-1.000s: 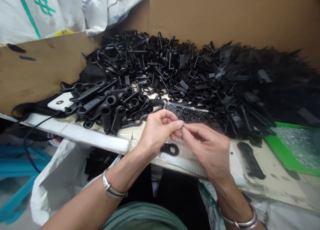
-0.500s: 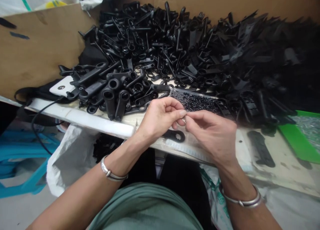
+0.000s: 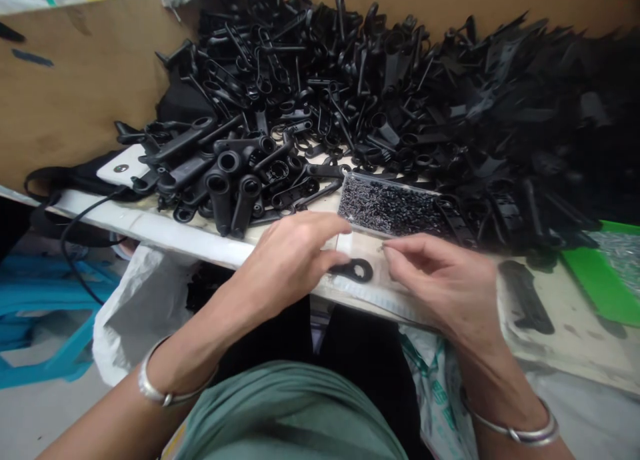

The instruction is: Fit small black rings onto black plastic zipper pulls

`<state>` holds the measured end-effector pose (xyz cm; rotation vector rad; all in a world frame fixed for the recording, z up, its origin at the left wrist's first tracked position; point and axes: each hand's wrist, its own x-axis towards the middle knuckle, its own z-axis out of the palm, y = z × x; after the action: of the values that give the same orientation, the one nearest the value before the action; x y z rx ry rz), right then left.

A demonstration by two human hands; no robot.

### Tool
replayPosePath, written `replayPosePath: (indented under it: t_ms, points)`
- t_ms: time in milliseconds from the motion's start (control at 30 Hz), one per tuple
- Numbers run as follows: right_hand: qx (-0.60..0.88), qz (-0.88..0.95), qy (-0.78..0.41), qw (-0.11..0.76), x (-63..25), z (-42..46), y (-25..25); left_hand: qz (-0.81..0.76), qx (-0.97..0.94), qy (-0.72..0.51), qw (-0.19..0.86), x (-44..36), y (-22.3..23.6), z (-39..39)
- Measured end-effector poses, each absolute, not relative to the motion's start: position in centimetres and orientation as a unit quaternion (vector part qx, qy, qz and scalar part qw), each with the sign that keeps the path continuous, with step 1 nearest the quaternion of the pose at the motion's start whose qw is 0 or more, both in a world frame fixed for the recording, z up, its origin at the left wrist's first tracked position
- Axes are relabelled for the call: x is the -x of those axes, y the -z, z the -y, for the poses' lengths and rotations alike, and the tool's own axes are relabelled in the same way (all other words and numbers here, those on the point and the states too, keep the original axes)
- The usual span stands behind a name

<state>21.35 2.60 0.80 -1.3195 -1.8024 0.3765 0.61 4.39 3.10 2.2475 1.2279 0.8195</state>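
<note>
Right now the left hand (image 3: pixel 287 260) is lying palm-down at centre frame, fingers loosely together, fingertips touching a flat black ring-ended plastic part (image 3: pixel 354 269) on the white bench edge (image 3: pixel 200 247). Just right of it, the right hand (image 3: pixel 445 283) is pinching something too small to identify. Above both, a clear bag of tiny black pieces (image 3: pixel 395 210) is lying against the heap of black handles (image 3: pixel 350 100)

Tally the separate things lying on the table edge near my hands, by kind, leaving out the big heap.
Loose black ring-ended piece by the left hand: 1
Clear tray of tiny black bits: 1
Flat black part beyond the right hand: 1
Green tray: 1
White phone: 1
Total: 5
</note>
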Motion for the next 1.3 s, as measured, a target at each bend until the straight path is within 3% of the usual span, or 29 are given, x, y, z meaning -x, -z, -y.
replayPosePath:
  t_ms: [133,767,1300]
  points:
    - [0.506,0.763,-0.116,0.386,-22.2,-1.4,-0.2,-0.443,-0.856,-0.215,0.159,0.3,-1.5,-3.0]
    - [0.494,0.807,-0.039,0.322,-20.4,0.3,0.0,-0.479,-0.818,-0.27,0.169,-1.0,-0.4,-1.7]
    - [0.489,0.86,-0.012,0.147,-19.0,0.6,-1.7,-0.474,-0.815,-0.275,0.19,-1.0,0.2,-1.8]
